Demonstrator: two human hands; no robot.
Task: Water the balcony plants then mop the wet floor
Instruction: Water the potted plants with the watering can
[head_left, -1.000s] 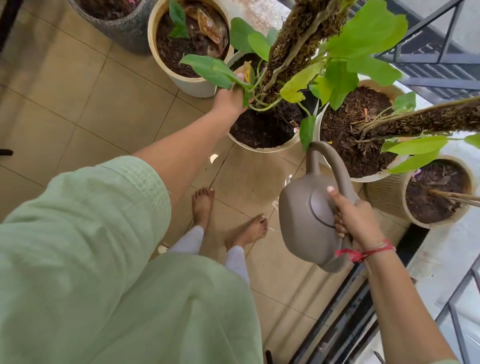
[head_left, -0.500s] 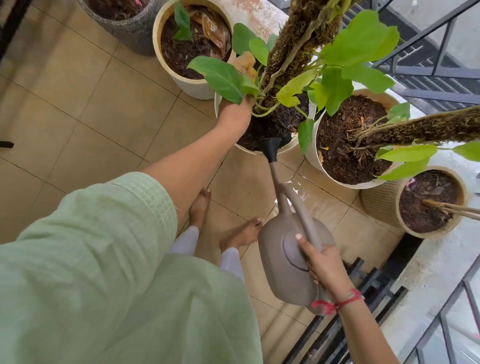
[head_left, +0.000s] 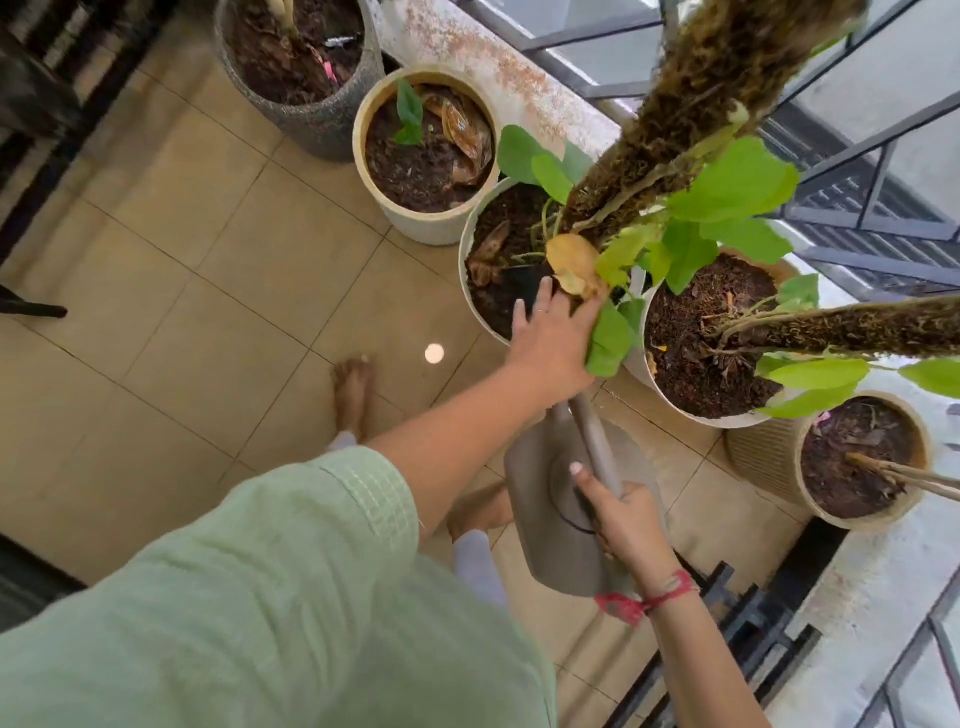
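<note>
**Two hands at the middle pot, spout already over the soil**

Right hand (head_left: 626, 525) is wrapped round the handle of the grey watering can (head_left: 558, 512), fingers closed on it, thumb on top. Can's long axis runs from about five o'clock up to eleven, its black rose (head_left: 524, 283) poking out past the left wrist and sitting over the dark soil of the white pot (head_left: 470, 244). Left hand (head_left: 553, 332) is the nearer one, fingers spread flat, pressing leaves and a yellowed leaf (head_left: 574, 265) aside toward two o'clock.

Containers: white pot holds soil, dry leaf scraps and a mossy pole (head_left: 696, 109). At three o'clock, a second white pot (head_left: 670, 400) of soil with its own pole. At eleven, a cream pot (head_left: 415, 223) with one small seedling. No water stream can be made out.
</note>
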